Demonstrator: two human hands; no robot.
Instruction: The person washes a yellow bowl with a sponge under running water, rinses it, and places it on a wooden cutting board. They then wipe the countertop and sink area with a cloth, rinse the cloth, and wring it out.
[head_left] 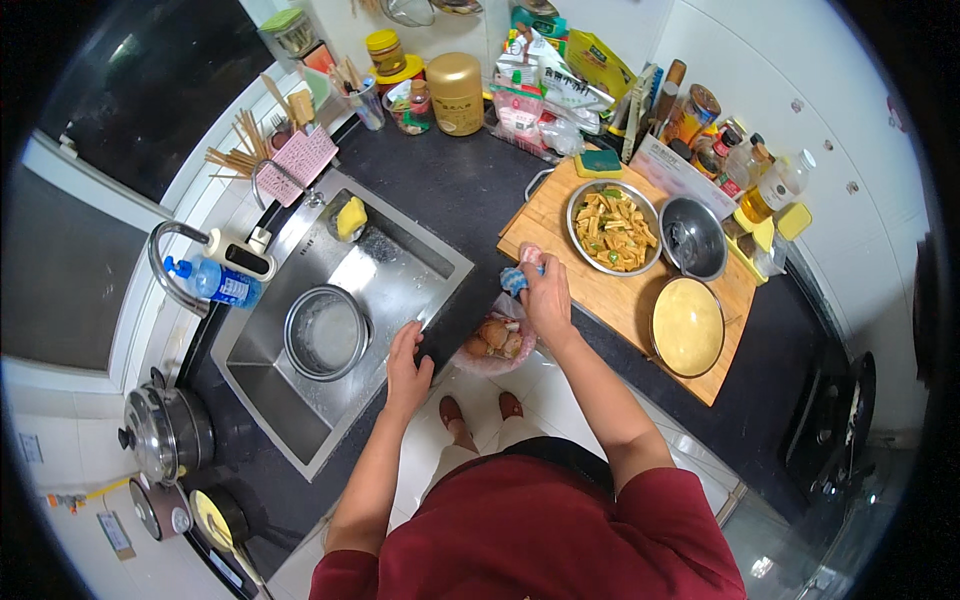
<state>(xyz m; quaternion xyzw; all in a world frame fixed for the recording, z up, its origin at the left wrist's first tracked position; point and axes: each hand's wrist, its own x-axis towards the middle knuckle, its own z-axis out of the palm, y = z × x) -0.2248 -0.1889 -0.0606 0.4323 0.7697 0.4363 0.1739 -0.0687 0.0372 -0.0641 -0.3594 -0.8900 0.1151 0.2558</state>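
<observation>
My right hand (546,297) is closed on a crumpled blue, white and pink cloth (515,281) at the counter edge, by the near left corner of the wooden cutting board (632,312). My left hand (407,371) lies at the near right rim of the steel sink (335,440), fingers stretched out and nothing visible in them. In the sink stands a round metal pot (326,332) with cloudy liquid inside. On the board are a steel bowl (613,227) of cut yellowish-brown food with green bits, a dark metal bowl (693,238) and a pale yellow bowl (687,327).
A lined bin (496,343) with scraps stands below the counter edge between my arms. Bottles and jars (735,165) crowd the board's far right side. A curved faucet (165,265) and blue soap bottle (222,281) flank the sink. A lidded pot (168,430) sits at left.
</observation>
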